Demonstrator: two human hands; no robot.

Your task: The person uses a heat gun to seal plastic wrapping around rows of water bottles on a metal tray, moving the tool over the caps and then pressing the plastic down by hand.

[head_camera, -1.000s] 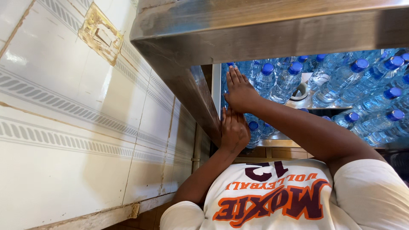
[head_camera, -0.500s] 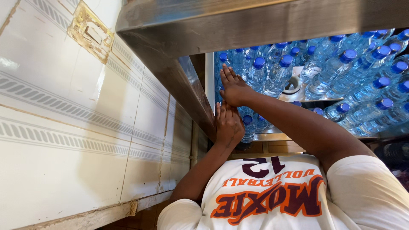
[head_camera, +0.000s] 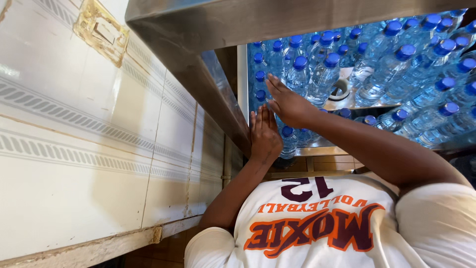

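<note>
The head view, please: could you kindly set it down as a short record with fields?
Left hand: flat, fingers straight, against the clear plastic water bottles with blue caps at the near edge
Right hand: fingers spread, palm on the same bottles, holding none
Bottles: many, packed upright, close together
Support: shiny stainless steel table, its rim below the bottles
Frame: broad steel beam crossing above
Left side: white tiled wall with a grey patterned band
Clothing: white printed shirt

Under my right hand (head_camera: 287, 104) the bottles (head_camera: 322, 79) are clear, glossy plastic with smooth blue caps (head_camera: 300, 62). Beside my left hand (head_camera: 264, 136) the steel frame (head_camera: 208, 84) looks brushed and dull. Further left, the wall tiles (head_camera: 74, 139) shine.
</note>
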